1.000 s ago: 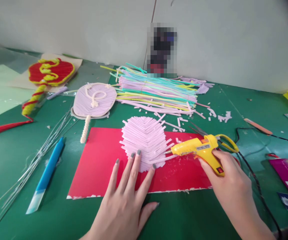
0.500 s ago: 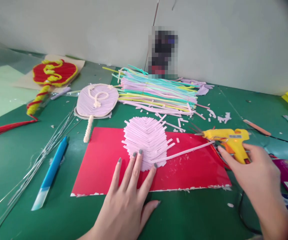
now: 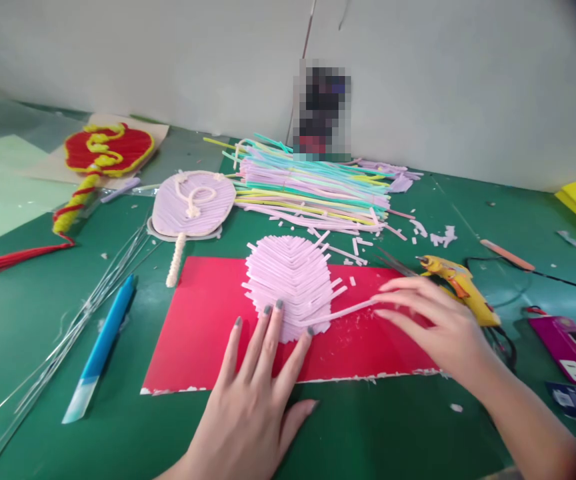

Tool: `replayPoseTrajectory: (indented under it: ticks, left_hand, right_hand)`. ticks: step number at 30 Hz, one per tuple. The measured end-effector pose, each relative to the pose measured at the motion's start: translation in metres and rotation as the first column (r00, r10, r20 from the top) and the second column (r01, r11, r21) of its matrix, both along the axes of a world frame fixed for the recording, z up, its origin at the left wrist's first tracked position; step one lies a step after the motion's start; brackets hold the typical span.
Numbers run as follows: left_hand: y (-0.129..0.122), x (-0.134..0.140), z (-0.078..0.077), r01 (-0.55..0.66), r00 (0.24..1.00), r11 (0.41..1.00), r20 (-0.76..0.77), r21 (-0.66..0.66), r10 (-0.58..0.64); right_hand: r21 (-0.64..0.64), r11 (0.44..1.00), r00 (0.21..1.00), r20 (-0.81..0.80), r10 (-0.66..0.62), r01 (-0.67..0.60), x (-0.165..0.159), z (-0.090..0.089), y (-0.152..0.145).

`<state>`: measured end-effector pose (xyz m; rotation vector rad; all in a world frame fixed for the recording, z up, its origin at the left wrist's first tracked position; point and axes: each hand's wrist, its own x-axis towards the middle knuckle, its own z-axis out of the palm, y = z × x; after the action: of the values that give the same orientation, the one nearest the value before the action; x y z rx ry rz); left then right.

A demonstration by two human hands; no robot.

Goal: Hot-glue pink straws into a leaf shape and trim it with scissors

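Observation:
My left hand (image 3: 255, 383) lies flat, fingers spread. Its fingertips press the lower part of an oval, leaf-like panel (image 3: 288, 273) of lilac pipe cleaners set in a chevron pattern. That panel rests on a red sheet (image 3: 203, 320). One long lilac pipe cleaner (image 3: 351, 310) runs rightward from under those fingertips. The fingers of my right hand (image 3: 438, 327) close around its far end, which they hide. Just beyond the right hand, a yellow hot glue gun (image 3: 461, 287) lies on the table, partly covered by the wrist and fingers.
Behind the sheet lie a bundle of coloured pipe cleaners (image 3: 313, 183) and a lilac fan (image 3: 195, 203). A red and yellow fan (image 3: 111, 150) is at far left. Nearer are thin wires (image 3: 88, 307) and a blue tube (image 3: 108, 340). A purple power strip (image 3: 568, 343) sits right.
My right hand has let go of the glue gun, which now lies on the table, and has moved left to the pipe cleaner's end. My left hand has stayed in place.

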<state>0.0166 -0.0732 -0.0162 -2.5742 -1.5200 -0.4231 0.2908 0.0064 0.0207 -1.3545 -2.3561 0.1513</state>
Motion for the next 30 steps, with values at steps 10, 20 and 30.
replayPoseTrajectory:
  ticks: [10,20,30]
  left_hand:
    - [0.001,0.000,-0.001,0.005,1.000,1.000,0.000,-0.009,-0.005]
    - [0.001,0.000,0.001,0.005,1.000,1.000,0.004,-0.022,-0.005]
    - [0.000,0.000,0.000,-0.001,1.000,0.999,0.008,-0.049,0.001]
  right_hand:
    - [-0.196,0.971,0.988,-0.089,0.124,-0.139,-0.016,-0.005,0.019]
    - [-0.208,0.975,0.980,-0.193,0.039,-0.080,-0.025,-0.003,0.027]
    - [-0.239,0.970,0.972,-0.236,-0.017,-0.041,-0.033,-0.013,0.027]
